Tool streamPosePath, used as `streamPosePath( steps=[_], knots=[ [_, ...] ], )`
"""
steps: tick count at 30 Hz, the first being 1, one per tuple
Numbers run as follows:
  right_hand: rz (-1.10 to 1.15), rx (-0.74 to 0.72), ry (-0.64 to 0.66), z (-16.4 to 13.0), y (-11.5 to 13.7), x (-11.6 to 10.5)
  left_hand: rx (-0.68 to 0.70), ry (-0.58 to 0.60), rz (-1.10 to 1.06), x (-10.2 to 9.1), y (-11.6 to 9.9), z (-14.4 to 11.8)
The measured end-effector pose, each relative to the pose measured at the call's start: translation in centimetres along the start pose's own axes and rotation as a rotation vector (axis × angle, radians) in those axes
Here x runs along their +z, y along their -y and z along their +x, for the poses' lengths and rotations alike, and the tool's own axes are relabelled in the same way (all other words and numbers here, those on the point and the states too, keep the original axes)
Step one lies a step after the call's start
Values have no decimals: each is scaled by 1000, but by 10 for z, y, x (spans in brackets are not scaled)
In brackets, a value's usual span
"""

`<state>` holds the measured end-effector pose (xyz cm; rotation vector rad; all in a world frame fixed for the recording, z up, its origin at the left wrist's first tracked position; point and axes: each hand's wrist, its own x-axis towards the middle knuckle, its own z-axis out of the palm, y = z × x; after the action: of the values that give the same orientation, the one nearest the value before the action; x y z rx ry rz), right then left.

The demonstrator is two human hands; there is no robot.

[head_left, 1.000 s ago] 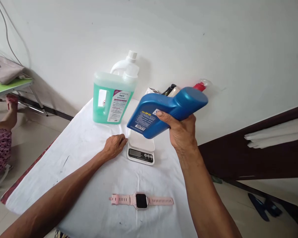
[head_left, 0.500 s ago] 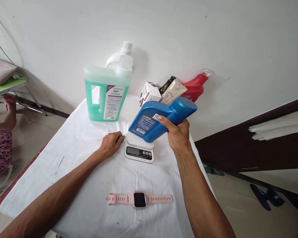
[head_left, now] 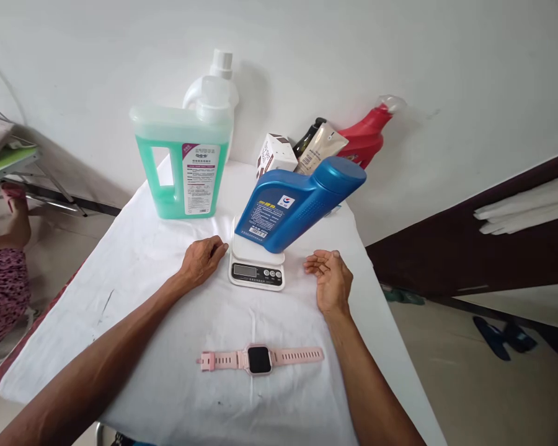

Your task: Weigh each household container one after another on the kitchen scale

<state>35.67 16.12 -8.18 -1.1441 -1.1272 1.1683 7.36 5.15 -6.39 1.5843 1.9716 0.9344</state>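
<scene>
A blue plastic bottle with a label and a wide cap stands on the white platform of a small digital kitchen scale. My left hand rests on the cloth just left of the scale, its fingers curled in loosely with nothing visible in them. To the right of the scale, my right hand is apart from the bottle, fingers slightly bent and holding nothing. A pink smartwatch lies face up in front of the scale, its strap stretched out flat.
A jug of green liquid stands at the back left, a white bottle behind it. Behind the blue bottle are a white box, a beige tube, a dark bottle and a red bottle. Another person's leg shows at left.
My right hand has let go of the blue bottle and drawn down beside the scale. The bottle now stands on the platform unheld. My left hand stays beside the scale; the view has shifted slightly.
</scene>
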Motion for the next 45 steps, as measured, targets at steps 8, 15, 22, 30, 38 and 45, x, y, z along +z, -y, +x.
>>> streamPosePath(
  steps=[8,15,22,30,38,45],
  knots=[
    [-148,-73,98,-1,-3,-3,0,-8,6,0,-1,0],
    [-194,-81,120,-1,-5,-5,0,-16,10,-1,-3,0],
    [-214,-80,108,-1,-2,-3,3,-12,-5,1,-1,1],
    [-222,-74,126,-3,-1,-4,9,-25,-18,0,-1,1],
    [-121,-252,206,6,53,36,9,-32,-10,-2,-1,2],
    [-16,-201,349,15,84,90,6,-12,-12,-6,-6,2]
  ],
)
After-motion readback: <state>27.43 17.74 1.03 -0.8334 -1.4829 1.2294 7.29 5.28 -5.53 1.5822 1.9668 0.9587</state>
